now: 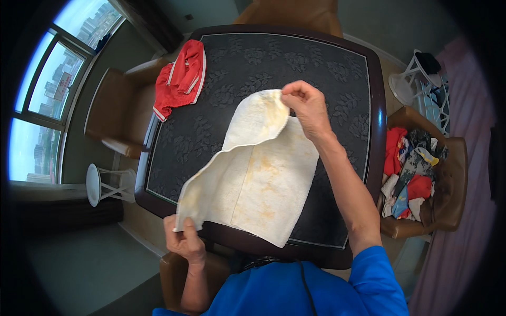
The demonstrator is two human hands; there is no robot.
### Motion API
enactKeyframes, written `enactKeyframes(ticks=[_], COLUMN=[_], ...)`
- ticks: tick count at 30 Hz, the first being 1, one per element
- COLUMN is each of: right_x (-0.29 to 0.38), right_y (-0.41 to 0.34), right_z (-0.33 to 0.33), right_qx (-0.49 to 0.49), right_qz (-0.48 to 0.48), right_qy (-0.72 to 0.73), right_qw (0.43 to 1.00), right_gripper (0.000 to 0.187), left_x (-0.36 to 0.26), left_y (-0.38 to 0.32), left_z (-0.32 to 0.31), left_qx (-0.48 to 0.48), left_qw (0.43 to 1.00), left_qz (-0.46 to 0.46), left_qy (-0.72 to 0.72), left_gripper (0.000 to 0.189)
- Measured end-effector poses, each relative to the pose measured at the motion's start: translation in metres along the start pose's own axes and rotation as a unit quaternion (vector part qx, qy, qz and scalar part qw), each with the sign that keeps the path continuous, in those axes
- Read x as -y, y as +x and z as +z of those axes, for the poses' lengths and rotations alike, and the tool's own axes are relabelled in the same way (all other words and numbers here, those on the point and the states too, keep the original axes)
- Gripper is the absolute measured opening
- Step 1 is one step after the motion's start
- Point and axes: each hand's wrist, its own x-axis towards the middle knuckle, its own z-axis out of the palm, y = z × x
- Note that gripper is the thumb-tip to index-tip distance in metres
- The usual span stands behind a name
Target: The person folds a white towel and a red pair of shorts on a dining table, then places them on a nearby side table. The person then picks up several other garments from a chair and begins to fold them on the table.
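Observation:
A white towel-like cloth (pixel 272 177) with yellowish stains lies partly on the dark patterned table, its near edge reaching over the table's rim. My left hand (pixel 185 240) pinches its near left corner, raised off the table's edge. Between the thumb and fingers of my right hand (pixel 304 104) is the cloth's far edge, lifted so that this part curls over. A fold line runs down the middle of the cloth. Near the far left corner of the table rests a crumpled red garment with white trim (pixel 184 79).
The table (pixel 375 118) has a dark wooden rim. Brown armchairs stand at its left (pixel 118 106) and far side (pixel 290 14). Another armchair (pixel 454 181) on the right holds a heap of mixed clothes (pixel 415 170). White stools stand at left (pixel 94 185) and far right (pixel 403 89).

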Motion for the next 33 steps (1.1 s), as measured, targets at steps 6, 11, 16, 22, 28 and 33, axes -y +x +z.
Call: enactKeyframes(ticks=[6, 11, 16, 22, 28, 33], right_x=[-0.042, -0.074, -0.085, -0.086, -0.085, -0.076], right_y=[-0.013, -0.023, -0.025, -0.027, -0.030, -0.022], right_z=[-0.052, -0.070, -0.081, -0.091, -0.090, -0.079], right_qx=[-0.085, -0.125, -0.137, -0.090, -0.066, -0.059], right_qz=[0.071, 0.122, 0.150, 0.223, 0.231, 0.243], right_qy=[-0.064, -0.071, -0.091, -0.173, -0.215, -0.195], right_qw=[0.992, 0.982, 0.975, 0.955, 0.947, 0.949], right_gripper=[0.007, 0.011, 0.022, 0.022, 0.014, 0.012], left_x=[0.010, 0.020, 0.023, 0.024, 0.028, 0.038], left_y=[-0.019, -0.020, -0.026, -0.031, -0.032, -0.027], left_z=[0.028, 0.035, 0.037, 0.044, 0.040, 0.035], left_qx=[0.109, 0.151, 0.203, 0.255, 0.271, 0.190], left_qw=[0.994, 0.988, 0.979, 0.967, 0.960, 0.969], left_qz=[0.008, -0.010, 0.003, -0.021, -0.076, -0.134], left_qy=[0.010, 0.019, 0.013, 0.004, 0.014, -0.079], left_gripper=[0.010, 0.012, 0.010, 0.012, 0.009, 0.006])
